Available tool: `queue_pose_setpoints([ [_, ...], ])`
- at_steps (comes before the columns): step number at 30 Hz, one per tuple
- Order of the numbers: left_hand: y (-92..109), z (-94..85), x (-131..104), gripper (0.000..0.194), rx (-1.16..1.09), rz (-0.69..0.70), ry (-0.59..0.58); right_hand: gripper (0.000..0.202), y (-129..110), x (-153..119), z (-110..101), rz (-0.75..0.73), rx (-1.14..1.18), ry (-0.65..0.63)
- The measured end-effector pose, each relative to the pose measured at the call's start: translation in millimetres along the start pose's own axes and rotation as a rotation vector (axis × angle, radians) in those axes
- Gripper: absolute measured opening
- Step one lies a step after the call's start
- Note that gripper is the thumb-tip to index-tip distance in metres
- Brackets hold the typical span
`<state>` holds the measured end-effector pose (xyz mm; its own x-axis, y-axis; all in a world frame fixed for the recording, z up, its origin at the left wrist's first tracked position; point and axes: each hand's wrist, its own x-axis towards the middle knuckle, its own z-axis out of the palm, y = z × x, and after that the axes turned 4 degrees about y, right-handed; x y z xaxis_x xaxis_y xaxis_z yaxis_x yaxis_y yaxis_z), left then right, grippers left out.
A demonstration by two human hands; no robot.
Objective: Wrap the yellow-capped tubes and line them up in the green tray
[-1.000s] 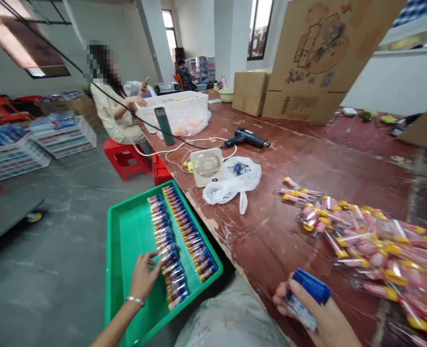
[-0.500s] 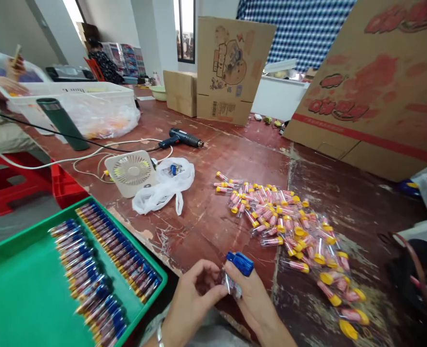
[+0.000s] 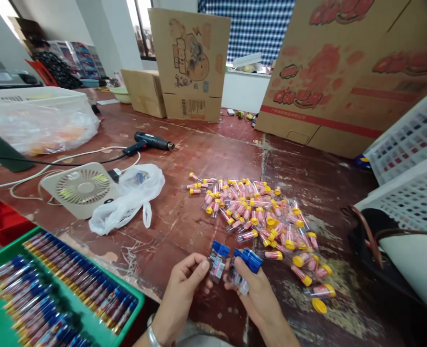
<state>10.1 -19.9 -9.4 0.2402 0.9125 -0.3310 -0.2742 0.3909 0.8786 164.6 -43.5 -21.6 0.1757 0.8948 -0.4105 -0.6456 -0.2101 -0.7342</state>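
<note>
My left hand pinches a small clear printed plastic sleeve with a blue end between thumb and fingers. Close beside it, my right hand grips a stack of similar blue-ended sleeves, fanned slightly under the thumb. Beyond both hands lies a loose pile of clear tubes with yellow caps and pink contents. To the left, a green tray holds rows of tubes with blue ends and yellow ends.
A white fan and a white plastic bag are on the table at left, with a heat gun and its cord behind them. Cardboard boxes stand at the back. White baskets and a dark bag are at right.
The view has turned to the right. My left hand has drawn one sleeve away from the stack in my right hand, and the two are now apart.
</note>
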Motion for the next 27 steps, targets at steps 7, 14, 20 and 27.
queue_pose_setpoints([
  [7,-1.4,38.8,11.6,0.029,0.157,0.043,-0.138,0.041,-20.4,-6.2,-35.3,-0.063,0.034,-0.073],
  [14,-7.7,84.4,36.1,0.025,0.738,0.413,-0.332,0.037,-54.9,-20.8,-72.1,-0.224,-0.043,0.340],
  [20,-29.2,121.4,75.8,0.018,1.368,0.814,-0.417,0.041,-83.4,-28.3,-85.8,-0.275,0.024,0.508],
  [27,-21.2,101.3,61.5,0.019,1.157,0.631,-0.377,0.043,-68.5,-19.5,-78.8,-0.288,0.009,0.465],
])
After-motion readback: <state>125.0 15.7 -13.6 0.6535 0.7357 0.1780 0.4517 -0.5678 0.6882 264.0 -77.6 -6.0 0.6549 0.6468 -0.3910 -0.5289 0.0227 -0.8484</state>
